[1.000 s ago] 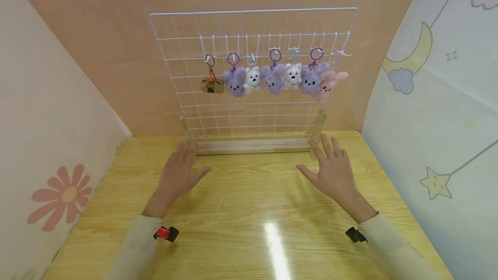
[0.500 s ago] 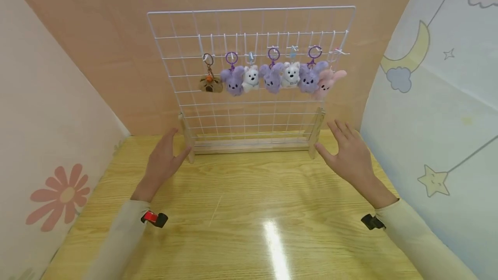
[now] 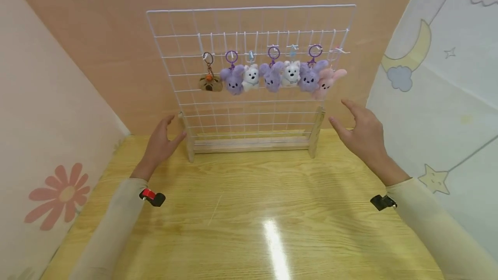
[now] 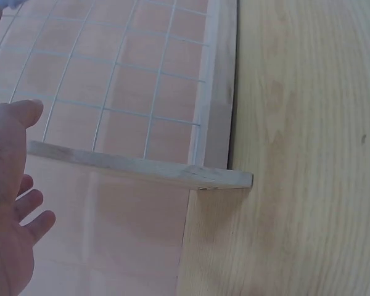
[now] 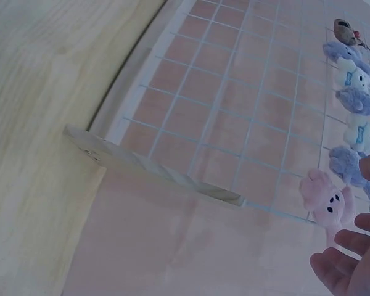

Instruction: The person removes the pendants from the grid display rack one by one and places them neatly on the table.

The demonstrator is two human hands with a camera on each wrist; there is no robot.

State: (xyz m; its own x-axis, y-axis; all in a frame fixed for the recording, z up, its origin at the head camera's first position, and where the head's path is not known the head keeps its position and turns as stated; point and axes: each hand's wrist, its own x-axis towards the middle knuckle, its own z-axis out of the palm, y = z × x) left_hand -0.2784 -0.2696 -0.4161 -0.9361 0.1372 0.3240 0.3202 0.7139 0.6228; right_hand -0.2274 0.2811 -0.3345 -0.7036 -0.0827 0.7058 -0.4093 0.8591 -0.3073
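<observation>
A white wire grid rack (image 3: 249, 108) stands upright in a wooden base (image 3: 250, 145). Plush keychains hang from its hooks in a row: a brown one (image 3: 210, 84) at the left end, then purple ones (image 3: 233, 81) and white ones (image 3: 291, 74) by turns, and a pink one (image 3: 326, 83) at the right end. Beside the left wooden post (image 3: 187, 139) my left hand (image 3: 159, 144) is raised, thumb spread from loosely bent fingers, holding nothing. Out to the right of the right post (image 3: 317, 133), my right hand (image 3: 365, 135) hovers with thumb and fingers apart, also holding nothing.
The rack stands at the back of a wood-grain table (image 3: 233, 193), before an orange-brown backdrop (image 3: 97, 33). A pale wall with a flower print (image 3: 66, 193) bounds the left. Another with moon and star prints (image 3: 435, 179) bounds the right.
Both hands have come off the area by the base's ends, moving outward and upward. The right hand has risen farther. Rack and keychains keep their places.
</observation>
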